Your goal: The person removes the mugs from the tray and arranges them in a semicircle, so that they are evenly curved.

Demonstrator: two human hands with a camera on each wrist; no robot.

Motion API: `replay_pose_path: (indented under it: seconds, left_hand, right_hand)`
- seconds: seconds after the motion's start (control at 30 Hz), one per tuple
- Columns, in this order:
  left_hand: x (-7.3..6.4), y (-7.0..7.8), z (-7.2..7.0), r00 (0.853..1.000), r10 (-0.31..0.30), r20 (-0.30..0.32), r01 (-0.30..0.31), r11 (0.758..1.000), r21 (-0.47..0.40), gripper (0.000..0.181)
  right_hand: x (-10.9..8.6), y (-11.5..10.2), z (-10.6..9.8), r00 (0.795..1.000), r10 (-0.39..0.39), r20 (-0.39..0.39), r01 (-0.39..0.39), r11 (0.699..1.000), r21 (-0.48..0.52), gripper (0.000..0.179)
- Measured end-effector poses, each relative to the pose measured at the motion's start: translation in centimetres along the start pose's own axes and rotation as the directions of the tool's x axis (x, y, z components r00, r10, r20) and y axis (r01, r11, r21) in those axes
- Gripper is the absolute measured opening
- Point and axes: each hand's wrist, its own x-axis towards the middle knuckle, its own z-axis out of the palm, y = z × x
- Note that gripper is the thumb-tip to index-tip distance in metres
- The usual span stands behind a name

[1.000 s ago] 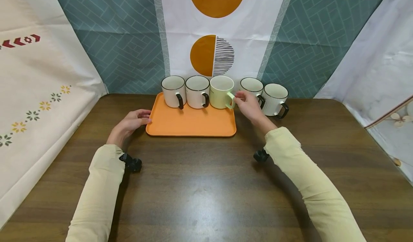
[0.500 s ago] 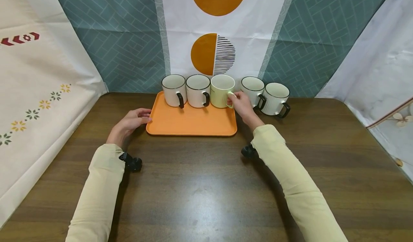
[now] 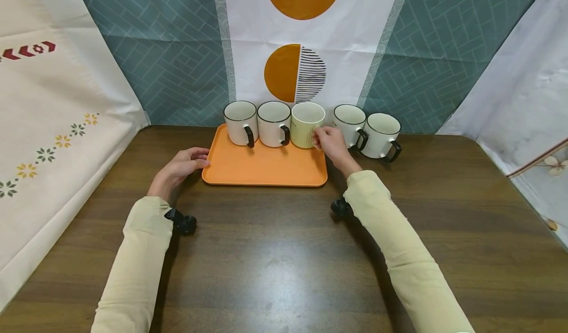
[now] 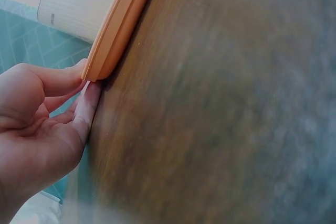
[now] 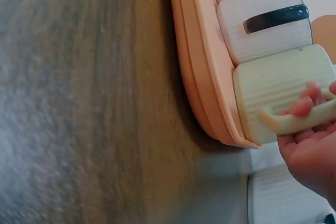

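Note:
A pale green mug (image 3: 302, 130) stands at the right end of a row on the orange tray (image 3: 266, 172). My right hand (image 3: 330, 143) grips its handle (image 5: 289, 123), with fingers curled through the loop in the right wrist view. To its left on the tray are two white mugs with black handles, the nearer one (image 3: 271, 128) and the outer one (image 3: 239, 126). At the tray's left side, my left hand (image 3: 184, 164) pinches the rim between thumb and fingers, as the left wrist view (image 4: 47, 114) shows close up.
Right of the tray, two more white mugs with black handles stand on the brown wooden table (image 3: 266, 244): one (image 3: 348, 123) behind my right hand, the other (image 3: 379, 135) farther right. A patterned cloth (image 3: 177, 52) hangs just behind the table's back edge.
My right hand has shifted left, from fingertips at the green mug's handle to fingers curled through it. The left hand stays at the tray's rim. The mugs keep their places.

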Motion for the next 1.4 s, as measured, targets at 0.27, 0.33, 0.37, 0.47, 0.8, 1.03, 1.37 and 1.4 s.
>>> replay_pose_path:
  seconds: [0.27, 0.33, 0.37, 0.47, 0.8, 1.03, 1.37, 1.4]
  left_hand:
    - [-0.1, 0.1, 0.0, 1.000, 0.004, 0.004, -0.004, 1.000, 0.016, 0.053]
    - [-0.1, 0.1, 0.0, 1.000, 0.005, 0.004, -0.005, 1.000, 0.016, 0.052]
    - [-0.1, 0.1, 0.0, 1.000, 0.007, 0.003, -0.007, 1.000, 0.020, 0.052]
    - [-0.1, 0.2, 0.0, 1.000, 0.011, 0.004, -0.011, 1.000, 0.018, 0.052]
    - [-0.2, 0.0, -0.1, 1.000, 0.002, 0.011, -0.003, 1.000, 0.008, 0.054]
    - [-0.2, -0.1, 0.0, 1.000, 0.004, 0.020, -0.005, 1.000, 0.008, 0.054]
    - [-0.1, 0.2, -0.2, 0.999, -0.014, 0.029, 0.014, 1.000, -0.004, 0.056]
    - [-0.1, 0.3, -0.3, 0.999, -0.014, 0.030, 0.015, 1.000, -0.005, 0.056]
  right_hand:
    - [-0.5, 0.2, -0.1, 0.999, -0.030, -0.033, 0.024, 0.985, -0.172, 0.035]
    - [-0.5, 0.2, -0.2, 0.999, -0.025, -0.024, 0.020, 0.983, -0.181, 0.036]
    - [-0.5, 0.1, -0.2, 1.000, -0.021, -0.020, 0.017, 0.982, -0.186, 0.036]
    - [-0.6, 0.0, -0.2, 1.000, -0.005, -0.008, 0.003, 0.983, -0.182, 0.035]
    - [-1.1, -0.5, -0.2, 0.996, 0.082, -0.039, -0.079, 0.995, 0.061, 0.037]
    - [-1.8, -0.9, -0.6, 0.993, 0.119, -0.026, -0.115, 0.988, 0.106, 0.036]
    - [-2.8, -3.8, -1.8, 0.996, 0.083, -0.015, -0.079, 0.980, 0.181, 0.034]
    - [-2.9, -4.2, -2.0, 0.997, 0.073, -0.018, -0.068, 0.981, 0.182, 0.034]
